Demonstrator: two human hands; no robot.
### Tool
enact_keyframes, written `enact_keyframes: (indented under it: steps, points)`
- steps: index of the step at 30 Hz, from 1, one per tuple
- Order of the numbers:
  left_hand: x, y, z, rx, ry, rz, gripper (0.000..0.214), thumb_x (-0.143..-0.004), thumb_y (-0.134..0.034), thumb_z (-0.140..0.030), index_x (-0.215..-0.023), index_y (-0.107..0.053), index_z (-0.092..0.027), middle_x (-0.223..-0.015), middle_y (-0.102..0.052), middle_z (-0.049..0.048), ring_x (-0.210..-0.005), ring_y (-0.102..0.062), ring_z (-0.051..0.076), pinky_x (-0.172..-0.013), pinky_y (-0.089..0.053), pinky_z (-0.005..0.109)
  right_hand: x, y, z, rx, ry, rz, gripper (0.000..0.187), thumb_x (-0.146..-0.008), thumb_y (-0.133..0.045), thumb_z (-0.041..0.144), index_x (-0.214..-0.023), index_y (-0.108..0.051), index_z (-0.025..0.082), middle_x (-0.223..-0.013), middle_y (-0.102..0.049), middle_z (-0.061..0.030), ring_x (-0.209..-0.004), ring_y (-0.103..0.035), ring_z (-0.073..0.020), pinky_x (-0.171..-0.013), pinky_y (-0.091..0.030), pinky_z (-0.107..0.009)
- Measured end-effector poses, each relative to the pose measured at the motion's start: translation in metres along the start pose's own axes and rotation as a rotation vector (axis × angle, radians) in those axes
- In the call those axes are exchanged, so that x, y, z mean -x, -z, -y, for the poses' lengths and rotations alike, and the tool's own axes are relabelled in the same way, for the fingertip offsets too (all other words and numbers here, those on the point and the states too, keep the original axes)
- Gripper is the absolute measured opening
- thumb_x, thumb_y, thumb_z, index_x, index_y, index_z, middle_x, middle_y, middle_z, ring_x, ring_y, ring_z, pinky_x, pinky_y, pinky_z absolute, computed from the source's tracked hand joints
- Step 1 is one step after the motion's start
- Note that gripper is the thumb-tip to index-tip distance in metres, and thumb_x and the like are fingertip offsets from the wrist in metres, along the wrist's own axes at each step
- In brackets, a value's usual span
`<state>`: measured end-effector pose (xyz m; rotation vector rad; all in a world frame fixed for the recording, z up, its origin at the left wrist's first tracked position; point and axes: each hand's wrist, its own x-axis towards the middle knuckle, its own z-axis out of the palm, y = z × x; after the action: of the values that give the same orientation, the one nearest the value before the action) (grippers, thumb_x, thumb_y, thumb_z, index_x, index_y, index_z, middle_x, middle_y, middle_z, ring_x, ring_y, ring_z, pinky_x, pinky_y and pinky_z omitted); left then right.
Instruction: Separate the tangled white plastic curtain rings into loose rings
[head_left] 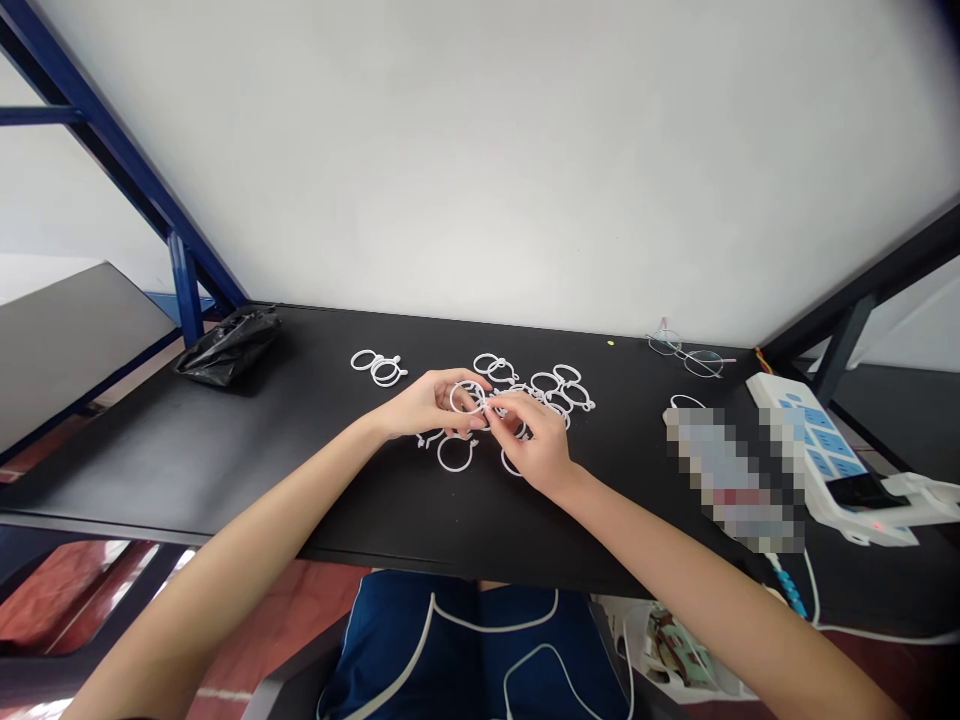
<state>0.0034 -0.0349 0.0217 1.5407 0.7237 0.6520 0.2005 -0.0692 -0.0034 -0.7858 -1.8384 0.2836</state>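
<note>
White ring, pinched, left hand, right hand

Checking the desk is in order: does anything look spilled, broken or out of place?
Nothing looks broken or spilled: white plastic rings lie loosely scattered on the black table, a small cluster apart at left. A crumpled black plastic bag sits at the far left corner.

Plain white wall runs behind the far edge of the black worktop. Blue steel frame stands at its far left corner, a dark brace at its far right. Second dark tabletop lies to the left. Reddish floor beneath. Lighting even and diffuse.
</note>
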Motion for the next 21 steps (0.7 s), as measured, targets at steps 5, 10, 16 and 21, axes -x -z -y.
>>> enact_keyframes:
  steps: [5, 10, 16, 21]
  points:
    - [0.0004, -0.0004, 0.0, -0.047, -0.02, -0.047, 0.044, -0.07, -0.079, -0.033, -0.106, -0.06, -0.014, -0.063, -0.064, -0.0012, -0.055, -0.064, 0.013, -0.053, -0.055, 0.023, 0.0003, 0.0001, -0.0005, -0.022, 0.038, 0.001, 0.014, -0.089, -0.057, 0.017, -0.098, -0.066, 0.022, -0.087, -0.07, -0.0052, -0.055, -0.058, -0.0113, -0.05, -0.051, -0.026]
    - [0.0007, -0.0008, -0.0013, -0.113, -0.048, -0.081, 0.041, -0.07, -0.079, -0.034, -0.102, -0.063, -0.013, -0.057, -0.062, -0.0023, -0.052, -0.062, 0.012, -0.052, -0.052, 0.021, 0.001, 0.0001, -0.0003, -0.034, 0.006, 0.009, 0.013, -0.089, -0.057, 0.02, -0.098, -0.066, 0.023, -0.085, -0.069, -0.0038, -0.052, -0.058, -0.011, -0.052, -0.053, -0.027]
    - [0.0002, 0.0009, 0.0007, -0.139, -0.072, -0.082, 0.038, -0.072, -0.078, -0.036, -0.099, -0.063, -0.014, -0.055, -0.06, -0.0036, -0.049, -0.058, 0.01, -0.053, -0.049, 0.022, 0.0011, 0.0017, 0.0021, -0.066, -0.037, 0.002, 0.016, -0.089, -0.056, 0.022, -0.105, -0.059, 0.022, -0.081, -0.07, -0.0018, -0.053, -0.061, -0.0108, -0.058, -0.056, -0.027]
    - [0.0002, 0.001, 0.0004, -0.143, -0.07, -0.099, 0.032, -0.074, -0.076, -0.036, -0.093, -0.063, -0.014, -0.054, -0.058, -0.0045, -0.046, -0.055, 0.008, -0.052, -0.047, 0.021, 0.0008, 0.002, 0.0025, -0.073, -0.039, 0.006, 0.014, -0.09, -0.054, 0.019, -0.102, -0.059, 0.022, -0.078, -0.068, -0.0005, -0.052, -0.06, -0.0099, -0.055, -0.054, -0.025]
